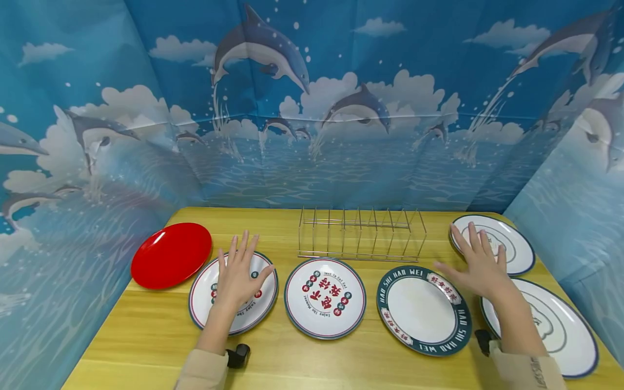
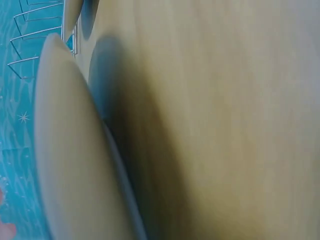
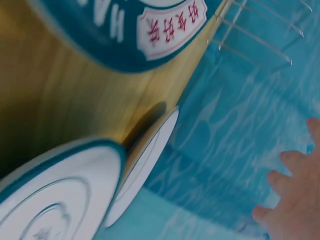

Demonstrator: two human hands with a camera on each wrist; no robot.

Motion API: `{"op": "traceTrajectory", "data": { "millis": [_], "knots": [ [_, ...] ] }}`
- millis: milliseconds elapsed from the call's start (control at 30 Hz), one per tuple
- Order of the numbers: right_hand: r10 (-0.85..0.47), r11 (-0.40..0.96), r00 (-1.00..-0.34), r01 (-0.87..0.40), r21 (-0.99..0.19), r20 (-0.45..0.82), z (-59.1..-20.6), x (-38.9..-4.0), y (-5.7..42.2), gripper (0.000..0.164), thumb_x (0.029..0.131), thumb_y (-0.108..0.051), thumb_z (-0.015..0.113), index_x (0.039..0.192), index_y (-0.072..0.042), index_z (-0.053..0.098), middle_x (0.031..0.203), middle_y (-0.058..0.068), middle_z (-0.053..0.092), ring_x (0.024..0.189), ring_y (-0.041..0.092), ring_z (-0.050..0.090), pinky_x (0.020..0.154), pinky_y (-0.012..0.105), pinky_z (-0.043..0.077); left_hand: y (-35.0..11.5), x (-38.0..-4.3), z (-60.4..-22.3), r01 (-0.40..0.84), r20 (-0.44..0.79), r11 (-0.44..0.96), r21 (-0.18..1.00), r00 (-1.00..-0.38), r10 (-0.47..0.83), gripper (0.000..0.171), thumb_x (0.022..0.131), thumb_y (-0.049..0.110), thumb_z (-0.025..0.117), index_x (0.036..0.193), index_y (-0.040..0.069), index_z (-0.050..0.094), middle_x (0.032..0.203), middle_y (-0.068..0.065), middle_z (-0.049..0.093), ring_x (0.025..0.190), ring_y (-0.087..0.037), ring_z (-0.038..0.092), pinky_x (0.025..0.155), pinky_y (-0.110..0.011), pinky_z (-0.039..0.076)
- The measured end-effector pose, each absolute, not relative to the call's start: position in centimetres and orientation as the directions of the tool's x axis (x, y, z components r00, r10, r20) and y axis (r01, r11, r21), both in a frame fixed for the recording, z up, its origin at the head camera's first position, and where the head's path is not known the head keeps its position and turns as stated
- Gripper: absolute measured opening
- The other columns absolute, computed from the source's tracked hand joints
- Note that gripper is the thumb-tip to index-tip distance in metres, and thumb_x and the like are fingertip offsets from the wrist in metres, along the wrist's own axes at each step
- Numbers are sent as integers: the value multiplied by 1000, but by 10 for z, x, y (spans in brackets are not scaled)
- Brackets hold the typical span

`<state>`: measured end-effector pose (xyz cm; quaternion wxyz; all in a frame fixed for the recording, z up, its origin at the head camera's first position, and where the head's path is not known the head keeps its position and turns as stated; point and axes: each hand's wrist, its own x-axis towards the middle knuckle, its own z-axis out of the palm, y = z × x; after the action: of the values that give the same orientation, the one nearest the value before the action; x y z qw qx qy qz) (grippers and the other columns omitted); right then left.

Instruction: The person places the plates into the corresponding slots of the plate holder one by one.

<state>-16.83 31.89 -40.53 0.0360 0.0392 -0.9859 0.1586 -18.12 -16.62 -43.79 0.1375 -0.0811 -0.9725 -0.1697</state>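
Observation:
My left hand (image 1: 239, 279) is spread, fingers straight, over a white plate (image 1: 260, 309) with red and green print; whether it touches the plate I cannot tell. My right hand (image 1: 480, 268), also spread and holding nothing, is between a green-rimmed plate (image 1: 421, 306) and two white plates at the right, the far one (image 1: 519, 249) and the near one (image 1: 570, 336). In the right wrist view, the fingers (image 3: 295, 180) of that hand appear at the right edge, apart from the plates. A second white plate with red characters (image 1: 324, 319) lies mid-table.
A wire plate rack (image 1: 361, 254) with several slots stands at the table's back edge. At the far left lies a red oval plate (image 1: 170, 254). A dolphin-print cloth (image 1: 341, 162) hangs behind and beside the wooden table (image 1: 341, 368).

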Motion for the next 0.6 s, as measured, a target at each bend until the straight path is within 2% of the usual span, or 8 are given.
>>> {"op": "traceTrajectory", "data": {
  "millis": [67, 133, 300, 433, 500, 600],
  "knots": [
    [-59, 930, -988, -106, -352, 143, -406, -164, 328, 96, 83, -54, 56, 147, -21, -8, 147, 25, -15, 131, 48, -14, 95, 68, -15, -165, -183, -439, 224, 351, 874, 431, -934, 67, 77, 84, 49, 58, 146, 19, 24, 152, -7, 17, 139, -29, 9, 107, -58, 0],
    [-43, 899, -980, -124, -420, 195, -406, -158, 338, 97, 84, -47, 60, 147, -19, -7, 147, 25, -15, 132, 48, -12, 96, 70, -10, -164, -185, -441, 254, 409, 797, 548, -913, 10, 74, 83, 43, 62, 144, 16, 29, 149, -8, 24, 137, -31, 18, 106, -59, 10],
    [53, 781, -959, -134, -610, 278, -405, -139, 361, 95, 84, -28, 65, 148, -18, -5, 150, 22, -11, 133, 48, -6, 97, 71, 1, -157, -191, -439, 361, 471, 501, 786, -876, -108, 68, 83, 21, 68, 141, 12, 33, 142, -10, 37, 129, -30, 34, 100, -55, 32],
    [193, 712, -939, -67, -699, 286, -412, -123, 378, 92, 86, -21, 63, 147, -25, -7, 152, 15, -6, 136, 42, 1, 103, 64, 7, -147, -194, -429, 393, 437, 246, 886, -885, -160, 63, 84, 7, 65, 138, 6, 35, 136, -15, 43, 124, -32, 41, 96, -51, 38],
    [264, 673, -923, -31, -739, 278, -421, -117, 389, 92, 86, -18, 63, 146, -29, -7, 152, 11, -7, 136, 41, 2, 104, 61, 9, -141, -194, -422, 382, 410, 169, 908, -895, -176, 60, 84, 2, 64, 137, 1, 35, 132, -20, 44, 120, -38, 44, 94, -50, 41],
    [380, 621, -890, 44, -783, 251, -443, -112, 417, 95, 85, -17, 65, 145, -34, -6, 153, 4, -7, 138, 36, 3, 108, 55, 10, -133, -194, -413, 366, 376, 90, 926, -909, -181, 59, 84, -1, 62, 136, -3, 34, 128, -26, 45, 114, -45, 46, 89, -38, 48]
  ]
}}
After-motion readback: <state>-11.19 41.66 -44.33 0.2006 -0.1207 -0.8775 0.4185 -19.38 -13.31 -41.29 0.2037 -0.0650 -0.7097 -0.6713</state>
